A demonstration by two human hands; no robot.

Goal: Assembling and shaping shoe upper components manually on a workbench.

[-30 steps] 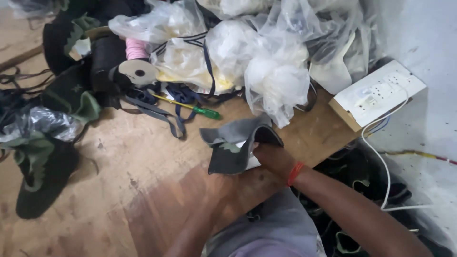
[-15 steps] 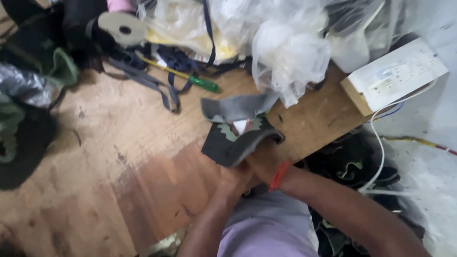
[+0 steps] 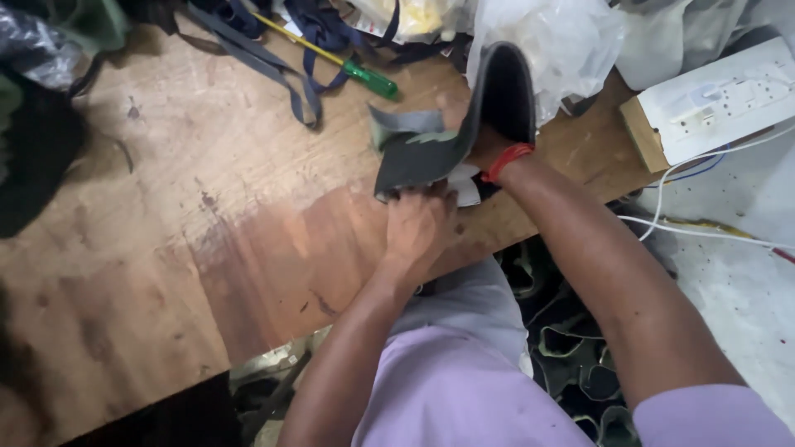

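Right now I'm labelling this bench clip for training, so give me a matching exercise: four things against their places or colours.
Things:
1. screwdriver
2. dark shoe upper
3. white socket strip
4. wrist band

Places or colours:
a. red, on the right arm
b. right end of the bench
c. held in both hands
d. green handle, lying among blue straps

Pairs: 1-d, 2-c, 3-b, 4-a
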